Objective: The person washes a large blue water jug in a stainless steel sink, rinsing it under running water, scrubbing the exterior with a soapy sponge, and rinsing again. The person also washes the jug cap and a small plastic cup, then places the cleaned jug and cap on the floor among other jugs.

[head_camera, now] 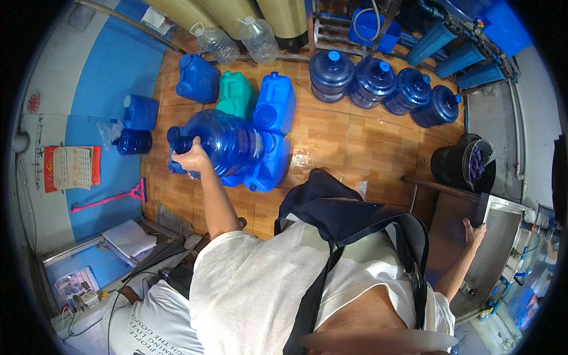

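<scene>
My left hand (193, 158) grips the neck of a large blue plastic water jug (222, 137), which lies tilted on its side in the air or on the containers beneath; I cannot tell which. Under and beside it stand a blue jerrycan (274, 164), another blue jerrycan (277, 95) and a green jerrycan (234, 93). Off to the right, my right hand (475, 231) rests at the edge of a stainless steel sink (497, 239), its fingers apart and holding nothing.
Several capped blue water jugs (332, 80) line the back right. Two clear plastic bottles (259, 42) stand by beige tanks (284, 20). A black bucket (452, 164) is near the sink. A pink-handled mop (111, 199) leans at the left wall. Another person (151, 319) is at lower left.
</scene>
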Demonstrator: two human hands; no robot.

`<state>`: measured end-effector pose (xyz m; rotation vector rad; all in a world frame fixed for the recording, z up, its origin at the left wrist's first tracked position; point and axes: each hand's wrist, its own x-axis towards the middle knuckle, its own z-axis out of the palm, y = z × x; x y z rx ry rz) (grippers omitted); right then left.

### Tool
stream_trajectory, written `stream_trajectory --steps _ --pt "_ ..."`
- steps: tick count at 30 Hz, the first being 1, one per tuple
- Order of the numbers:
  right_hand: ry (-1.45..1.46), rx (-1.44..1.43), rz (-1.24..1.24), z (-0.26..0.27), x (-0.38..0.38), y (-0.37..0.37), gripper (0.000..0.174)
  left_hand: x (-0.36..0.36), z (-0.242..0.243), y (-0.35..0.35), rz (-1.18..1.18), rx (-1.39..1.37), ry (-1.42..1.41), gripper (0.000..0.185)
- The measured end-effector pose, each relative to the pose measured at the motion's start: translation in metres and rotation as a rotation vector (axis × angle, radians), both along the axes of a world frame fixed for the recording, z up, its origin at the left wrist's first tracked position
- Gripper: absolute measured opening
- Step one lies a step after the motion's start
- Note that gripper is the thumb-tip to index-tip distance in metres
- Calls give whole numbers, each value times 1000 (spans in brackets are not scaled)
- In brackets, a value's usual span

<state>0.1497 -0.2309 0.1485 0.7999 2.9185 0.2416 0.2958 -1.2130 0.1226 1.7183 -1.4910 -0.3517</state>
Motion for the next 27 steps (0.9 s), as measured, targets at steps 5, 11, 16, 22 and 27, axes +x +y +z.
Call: stream_trajectory --steps 5,11,16,22,27 --pt "9 -35 -26 2 -1 -3 127 -14 -17 9 -54 -56 107 101" --pt "86 -62 -24 0 4 -9 121 -27 -23 33 37 -109 -17 136" --pt "54 -5 14 4 8 -18 121 -73 -26 100 -34 -96 -227 147" --pt "109 19 -33 10 12 -38 122 -168 -41 287 -1131 -95 -4 128" --pt "263 -41 -79 16 19 -53 125 -217 0 502 -2143 146 121 115"
